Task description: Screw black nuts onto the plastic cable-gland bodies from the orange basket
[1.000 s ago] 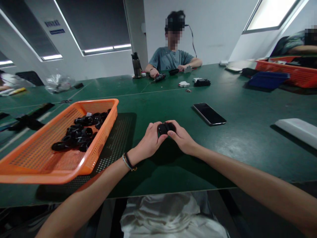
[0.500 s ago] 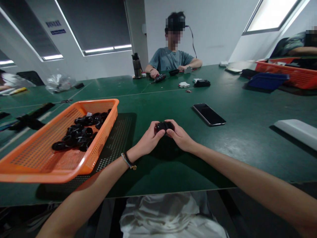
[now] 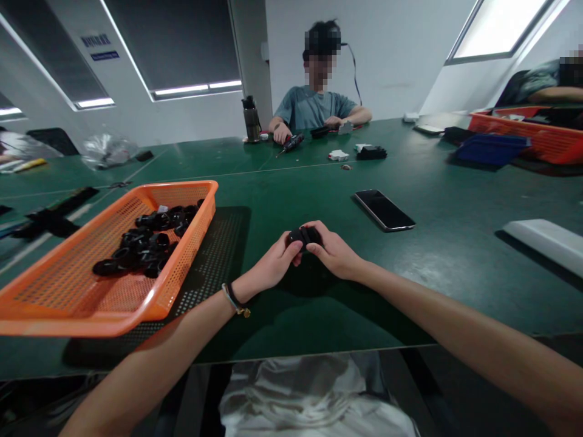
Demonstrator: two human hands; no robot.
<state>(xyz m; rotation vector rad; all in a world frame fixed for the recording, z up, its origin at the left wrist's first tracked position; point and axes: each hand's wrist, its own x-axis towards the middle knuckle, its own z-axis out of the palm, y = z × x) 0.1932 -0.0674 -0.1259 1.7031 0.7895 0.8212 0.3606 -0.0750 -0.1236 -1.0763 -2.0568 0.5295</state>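
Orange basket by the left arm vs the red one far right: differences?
The orange basket sits near, by the left hand, holding black parts. The red basket stands far off beside another person; its contents are unclear. Both are perforated plastic on the green table.

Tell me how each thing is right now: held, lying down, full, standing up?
Small black part: held between both hands.
Left hand: closed on the part.
Right hand: closed on the part.
Orange basket: partly filled with black parts.
Phone: lying flat, screen dark.
Bottle: standing upright.
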